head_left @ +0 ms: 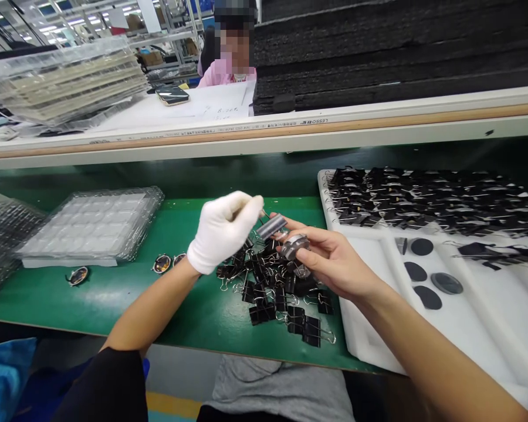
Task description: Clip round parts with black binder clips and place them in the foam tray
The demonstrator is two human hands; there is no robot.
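Note:
My left hand (226, 228), in a white glove, pinches the wire handle of a binder clip (271, 226) above the green bench. Bare, my right hand (334, 261) grips a round metal part (295, 246) that looks like a watch case, between thumb and fingers. The clip lies close to that part and to my right fingertips; I cannot tell whether they touch. Below both hands spreads a loose pile of black binder clips (261, 313). Small round watch-like parts (162, 263) lie left of my left wrist, and another one (78, 275) sits farther left.
At right, a white foam tray (356, 328) bears rows of black clips (422, 193) and several dark discs (416, 271). Stacked clear plastic trays (88, 225) stand at left. A shelf ledge (229, 138) crosses behind the bench, with black foam sheets (378, 53) on it. Beyond sits a person in pink.

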